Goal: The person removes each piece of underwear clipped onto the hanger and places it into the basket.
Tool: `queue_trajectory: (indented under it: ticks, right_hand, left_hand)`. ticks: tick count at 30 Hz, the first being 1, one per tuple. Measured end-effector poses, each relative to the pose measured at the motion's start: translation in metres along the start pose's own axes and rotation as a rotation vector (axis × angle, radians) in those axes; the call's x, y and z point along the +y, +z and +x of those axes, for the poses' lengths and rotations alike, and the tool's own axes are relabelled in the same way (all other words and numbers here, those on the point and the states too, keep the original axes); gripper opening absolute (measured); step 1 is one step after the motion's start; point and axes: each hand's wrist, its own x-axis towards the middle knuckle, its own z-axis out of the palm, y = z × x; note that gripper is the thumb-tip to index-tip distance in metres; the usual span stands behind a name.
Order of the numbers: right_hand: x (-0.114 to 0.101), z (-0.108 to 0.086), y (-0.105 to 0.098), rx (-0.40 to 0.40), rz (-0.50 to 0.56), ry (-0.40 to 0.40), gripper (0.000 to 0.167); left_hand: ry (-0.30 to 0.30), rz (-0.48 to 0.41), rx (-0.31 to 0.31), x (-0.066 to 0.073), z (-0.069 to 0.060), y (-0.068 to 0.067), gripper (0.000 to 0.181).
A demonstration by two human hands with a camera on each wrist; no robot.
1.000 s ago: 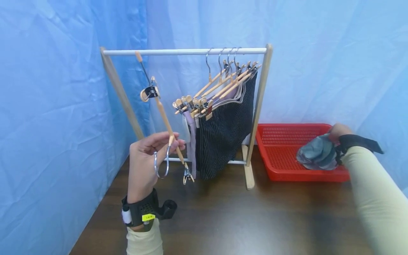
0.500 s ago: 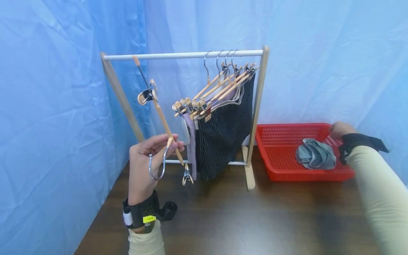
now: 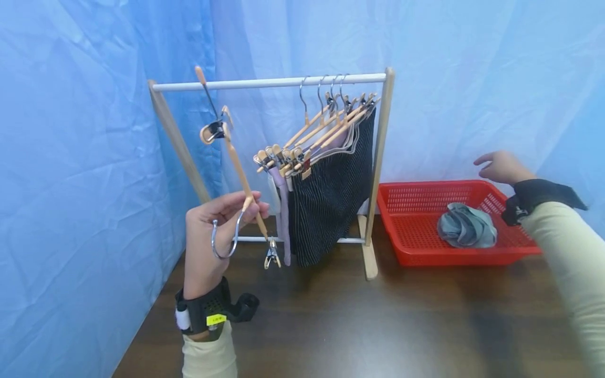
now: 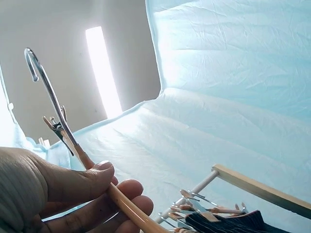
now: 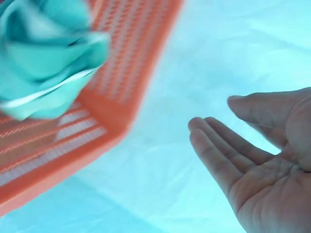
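Pinches a clip hanger [image 3: 237,168] between thumb and fingers of the left hand [image 3: 205,226], just beside its hook [image 4: 54,99]; holds it tilted, before the left part of the rack [image 3: 246,84]. Holds out the right hand [image 3: 504,167] near the far right corner of the red basket [image 3: 454,258]: fingers straight, released, thumb apart. In that basket, toward the right: a crumpled grey-green cloth [image 3: 467,227]. On the rack's bar, toward the right end: four more hangers [image 3: 336,129], dark striped garment [image 3: 326,205] and lilac garment [image 3: 283,215] below.
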Motion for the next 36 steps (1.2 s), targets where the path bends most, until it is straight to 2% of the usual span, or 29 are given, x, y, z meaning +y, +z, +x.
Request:
queue_trajectory:
  ticks: [6, 11, 16, 21, 22, 26, 28, 30, 33, 36]
  right_hand:
    - [-0.041, -0.002, -0.019, 0.094, 0.152, -0.090, 0.048]
    - [-0.085, -0.009, -0.029, 0.108, 0.273, -0.139, 0.058]
    - [-0.130, -0.022, -0.031, 0.086, 0.319, -0.191, 0.062]
    - [-0.169, -0.032, -0.019, 0.063, 0.329, -0.294, 0.062]
    - [-0.176, -0.033, -0.016, 0.058, 0.336, -0.318, 0.062]
    - [-0.198, -0.036, -0.003, 0.039, 0.382, -0.392, 0.058]
    - [-0.206, -0.037, 0.002, 0.050, 0.394, -0.404, 0.057]
    - [-0.212, -0.036, 0.006, 0.070, 0.406, -0.405, 0.056]
    - [-0.219, -0.035, 0.013, 0.108, 0.402, -0.392, 0.058]
    - [-0.224, -0.033, 0.019, 0.139, 0.406, -0.389, 0.058]
  left_hand:
    - [0.043, -0.058, -0.028, 0.019, 0.011, -0.004, 0.018]
    - [0.076, -0.123, -0.038, 0.041, 0.025, -0.009, 0.020]
    - [0.096, -0.037, -0.051, 0.062, 0.045, -0.016, 0.021]
    - [0.081, 0.054, -0.049, 0.074, 0.066, -0.027, 0.024]
    - [0.077, 0.104, -0.049, 0.075, 0.070, -0.030, 0.024]
    - [0.005, 0.315, -0.056, 0.077, 0.083, -0.042, 0.025]
    - [-0.060, 0.371, -0.070, 0.075, 0.088, -0.047, 0.026]
    - [-0.121, 0.382, -0.079, 0.072, 0.093, -0.053, 0.026]
    - [-0.183, 0.441, -0.103, 0.063, 0.101, -0.062, 0.027]
    - [-0.232, 0.561, -0.132, 0.054, 0.107, -0.070, 0.028]
